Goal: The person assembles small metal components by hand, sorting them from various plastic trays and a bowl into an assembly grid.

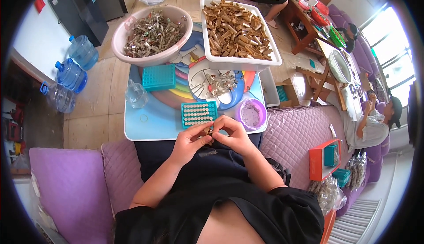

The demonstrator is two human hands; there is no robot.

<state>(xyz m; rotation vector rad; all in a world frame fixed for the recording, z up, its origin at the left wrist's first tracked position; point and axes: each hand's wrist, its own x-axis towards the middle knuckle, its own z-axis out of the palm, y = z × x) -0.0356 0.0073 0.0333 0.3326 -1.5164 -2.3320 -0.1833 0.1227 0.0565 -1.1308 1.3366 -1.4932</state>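
Over the table's near edge, my left hand and my right hand meet with fingers pinched together. Between their fingertips is a small gold-brown piece, mostly hidden, so its exact kind does not show. Right beyond them lies a teal rack with rows of small white round pieces. To its right stands a purple-rimmed round tub with a whitish lining. A loose heap of thin silvery pieces with wires lies farther back on the cartoon-printed table.
At the back stand a pink basin of silvery parts and a white bin of brown pieces. A teal rack and a clear plastic jug sit at left. Water bottles line the floor. Other people sit at right.
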